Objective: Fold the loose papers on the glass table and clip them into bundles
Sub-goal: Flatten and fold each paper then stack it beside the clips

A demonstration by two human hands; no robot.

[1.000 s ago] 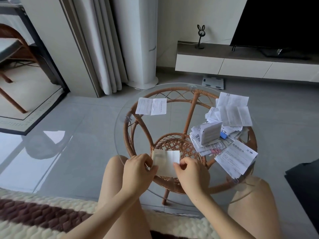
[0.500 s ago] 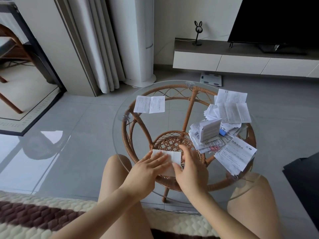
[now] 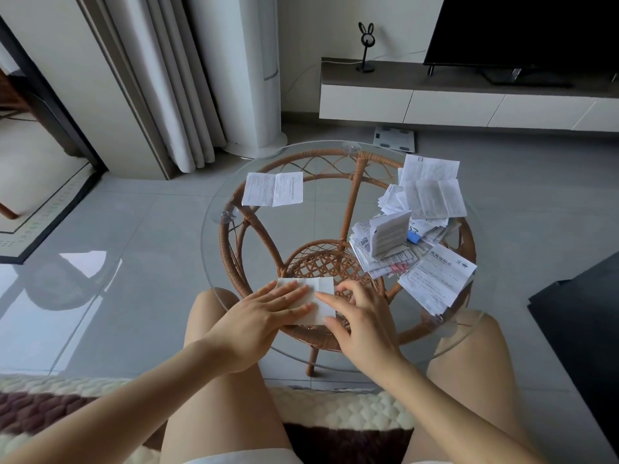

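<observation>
The left hand lies palm down on the tabletop, fingers straight and spread a little, flat over the left half of a small folded paper. The right hand comes in from the right with its index finger stretched across the paper's middle. Its other fingers are loosely bent, tips down near the paper's right edge, and its thumb is by the near right corner. Neither hand grips the paper; both only press on it.

The paper is white, blank on its upper face and roughly square. It lies flat on the near part of the round glass, above the wicker base. A heap of printed papers sits well apart at the right, and one unfolded sheet lies at the far left.

A second ago both hands pinched the paper by its side edges and held it just off the glass. It now lies flat, and the left hand has opened out flat over it.
</observation>
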